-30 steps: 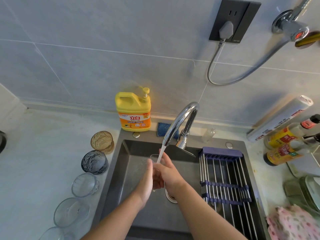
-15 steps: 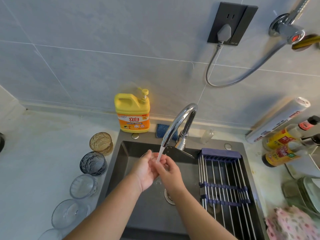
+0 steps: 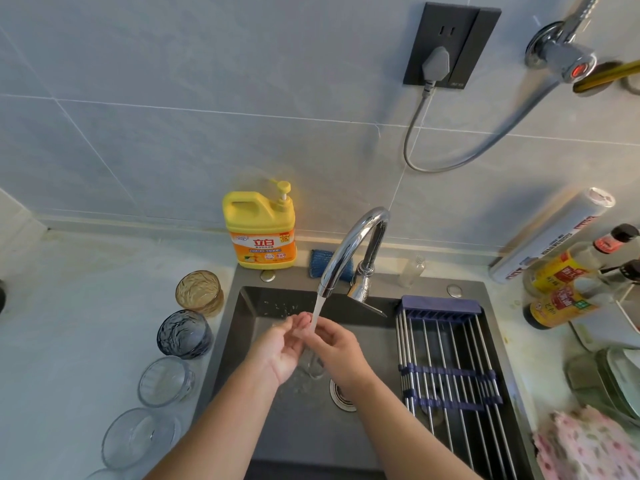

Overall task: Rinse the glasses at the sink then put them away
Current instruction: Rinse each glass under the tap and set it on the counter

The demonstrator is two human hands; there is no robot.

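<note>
Sink basin point(image 3: 263, 427) below, left hand point(image 3: 280, 351) meets right hand point(image 3: 341, 348) under faucet point(image 3: 349, 244).

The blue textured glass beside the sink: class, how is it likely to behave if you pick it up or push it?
The blue glass looks rigid and probably breakable, so a knock against the amber glass nearby could chip it. Its textured wall should give some grip. Short, wide and upright, it would likely slide rather than tip.
</note>
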